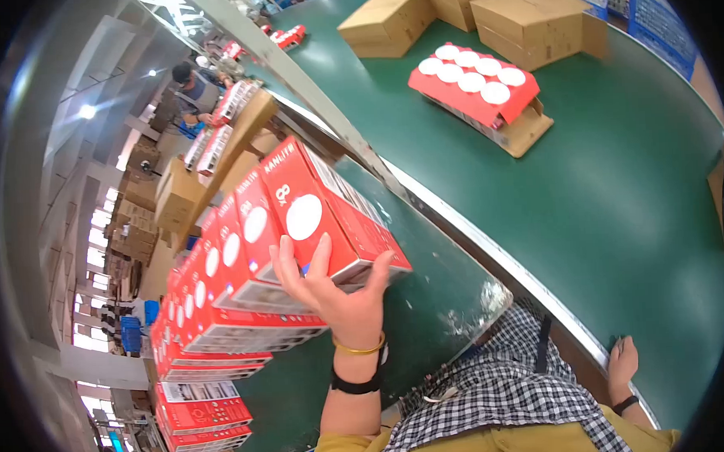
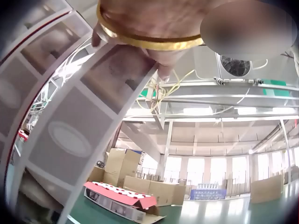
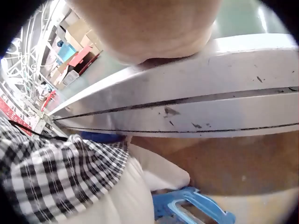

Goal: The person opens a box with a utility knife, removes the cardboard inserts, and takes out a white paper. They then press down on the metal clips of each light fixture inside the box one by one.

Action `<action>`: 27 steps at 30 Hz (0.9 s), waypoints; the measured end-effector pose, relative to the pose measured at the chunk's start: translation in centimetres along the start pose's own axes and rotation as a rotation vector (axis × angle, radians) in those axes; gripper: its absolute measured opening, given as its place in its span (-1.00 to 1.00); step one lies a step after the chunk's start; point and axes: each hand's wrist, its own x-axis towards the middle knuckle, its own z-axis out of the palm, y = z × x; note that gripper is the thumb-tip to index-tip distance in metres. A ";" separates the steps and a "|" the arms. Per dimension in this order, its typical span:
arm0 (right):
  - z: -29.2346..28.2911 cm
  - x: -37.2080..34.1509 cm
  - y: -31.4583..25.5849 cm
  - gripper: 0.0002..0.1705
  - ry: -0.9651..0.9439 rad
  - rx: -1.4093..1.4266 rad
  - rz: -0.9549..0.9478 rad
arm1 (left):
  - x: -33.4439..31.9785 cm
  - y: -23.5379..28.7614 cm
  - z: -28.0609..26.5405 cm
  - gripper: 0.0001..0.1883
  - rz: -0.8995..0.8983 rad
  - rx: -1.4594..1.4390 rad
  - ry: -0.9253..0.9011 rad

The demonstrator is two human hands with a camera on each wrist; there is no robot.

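Observation:
In the head view, my left hand [image 1: 345,302] holds the near end of a red carton [image 1: 329,203] printed "8x" with a white circle, its fingers on one side and its thumb on the other. That carton leans at the front of a row of matching red cartons [image 1: 212,263] on a green side table [image 1: 405,320]. A grey printed carton side [image 2: 70,135] rises close to the hand in the left wrist view. My right hand [image 1: 624,364] rests at the metal edge of the green belt, holding nothing visible.
On the green belt [image 1: 601,218] lies a red pack [image 1: 493,110] with white circles and a raised end flap. Brown cardboard boxes [image 1: 530,29] stand at its far side. A metal post [image 1: 293,77] slants between table and belt. Another person [image 1: 194,92] works farther back.

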 end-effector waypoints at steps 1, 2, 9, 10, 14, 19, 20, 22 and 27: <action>-1.0 -0.7 -0.8 -0.75 -0.021 -0.072 0.024 | 0.2 0.9 -0.2 -0.17 -0.003 -0.151 0.099; -2.4 -0.7 -1.6 -0.77 -0.035 -0.145 0.043 | 0.6 1.7 -0.5 -0.23 -0.016 -0.302 0.207; -5.6 6.4 -11.5 -0.80 -0.199 0.689 -0.058 | -9.9 0.0 -6.1 -0.39 -0.005 -0.676 0.225; -6.7 6.9 -14.7 -0.79 -0.288 0.673 -0.174 | -11.3 -0.1 -7.8 -0.43 -0.075 -0.765 0.242; -7.0 8.7 -25.9 -0.71 -0.662 0.731 -0.605 | -15.9 -0.8 -15.1 -0.47 -0.073 -0.746 0.161; -9.5 1.5 -37.8 -0.69 -1.098 0.936 -0.760 | -19.9 -0.9 -18.8 -0.39 0.136 -0.304 -0.032; -9.6 0.2 -38.9 -0.69 -1.141 0.937 -0.819 | -21.1 -1.4 -18.1 -0.35 0.124 -0.375 -0.028; -9.1 -2.2 -40.0 -0.69 -1.164 0.977 -0.927 | -21.8 -1.3 -16.9 -0.30 0.121 -0.413 0.019; -9.2 -3.6 -41.0 -0.70 -1.021 0.985 -0.905 | -21.5 -1.3 -16.4 -0.22 0.090 -0.326 0.015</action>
